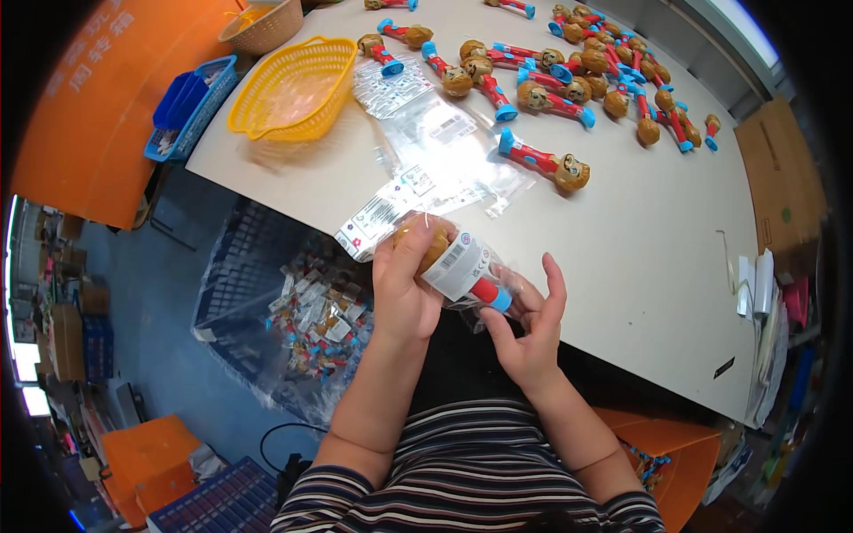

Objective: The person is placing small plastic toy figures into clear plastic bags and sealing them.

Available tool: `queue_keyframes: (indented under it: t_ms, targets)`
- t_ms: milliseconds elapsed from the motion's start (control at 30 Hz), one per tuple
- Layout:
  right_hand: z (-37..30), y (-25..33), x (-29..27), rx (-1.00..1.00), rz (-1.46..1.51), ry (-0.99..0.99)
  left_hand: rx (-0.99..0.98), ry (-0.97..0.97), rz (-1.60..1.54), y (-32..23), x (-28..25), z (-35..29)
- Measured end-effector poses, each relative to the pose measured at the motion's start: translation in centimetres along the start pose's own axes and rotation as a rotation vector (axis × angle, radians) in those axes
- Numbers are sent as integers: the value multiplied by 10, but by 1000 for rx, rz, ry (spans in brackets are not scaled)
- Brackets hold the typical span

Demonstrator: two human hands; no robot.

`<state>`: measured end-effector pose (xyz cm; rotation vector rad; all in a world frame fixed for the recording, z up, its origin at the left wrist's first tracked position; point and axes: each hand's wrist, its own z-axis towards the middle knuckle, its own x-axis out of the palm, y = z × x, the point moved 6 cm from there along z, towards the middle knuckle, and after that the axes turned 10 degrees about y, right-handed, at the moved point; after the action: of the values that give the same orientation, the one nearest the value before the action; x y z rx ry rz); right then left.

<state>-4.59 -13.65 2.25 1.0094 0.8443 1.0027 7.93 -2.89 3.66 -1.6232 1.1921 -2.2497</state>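
Observation:
My left hand [409,280] is closed around a doll-headed toy [484,290] inside a clear plastic bag [458,266] with a white printed label. The toy's brown head lies under my left thumb; its red body and blue foot point toward my right hand [531,342]. At the foot end, the thumb and fingers of my right hand pinch the loose bag film, with the index finger raised. Flat clear bags [444,142] with printed parts lie on the table just beyond my hands. A loose toy [546,162] of the same kind rests right of them.
Many more toys [595,62] are scattered at the table's far right. A yellow basket [293,93] stands at the far left, beside a tan basket [262,27] and blue bins [191,102]. Below the table's left edge, a blue crate [235,258] holds bagged toys.

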Motion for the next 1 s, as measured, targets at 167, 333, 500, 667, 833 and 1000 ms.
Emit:
queue_keyframes:
  t_ms: [167,333,500,667,833,1000]
  targets:
    - [-1,2,-6,-42,-36,39,22,-108,21,1,-4,-3]
    - [-2,3,-2,-153,-146,70,3,212,-73,-8,10,1]
    - [-2,-2,7,-148,-213,57,120,216,-157,-10,11,-8]
    - [4,3,14,-152,-380,151,12,-199,457,-20,-52,-43]
    - [11,4,17,-37,-342,337,43,-272,51,-40,-159,-84]
    - [19,10,11,19,-341,349,-312,-761,313,-10,-312,-117]
